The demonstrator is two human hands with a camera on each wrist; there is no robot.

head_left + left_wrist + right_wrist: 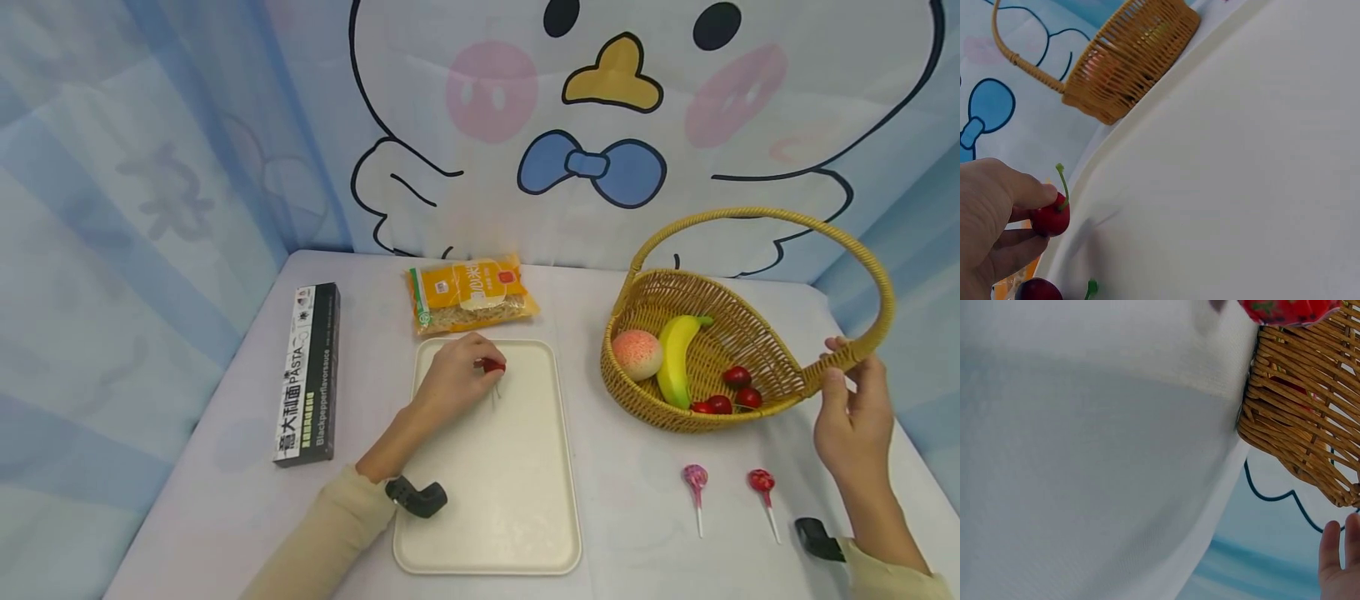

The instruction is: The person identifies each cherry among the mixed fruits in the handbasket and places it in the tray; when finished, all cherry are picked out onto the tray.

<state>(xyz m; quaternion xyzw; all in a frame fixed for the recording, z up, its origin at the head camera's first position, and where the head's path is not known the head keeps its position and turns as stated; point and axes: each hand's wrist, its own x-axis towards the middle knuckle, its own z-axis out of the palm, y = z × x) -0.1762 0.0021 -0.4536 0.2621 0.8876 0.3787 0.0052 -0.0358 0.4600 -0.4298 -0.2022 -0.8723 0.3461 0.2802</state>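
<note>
Overhead, the left hand (453, 379) pinches a cherry (493, 365) over the far end of the cream tray (517, 500), whose near half lies bare; the right hand (851, 417), fingers loosely spread, touches the basket (780, 367) where its handle meets the rim. Closer, the left wrist view shows fingers (1019, 194) clamped on that cherry (1051, 217) beside the tray's edge (1110, 147). Rightward, only fingertips (1335, 550) show near wicker (1297, 419).
</note>
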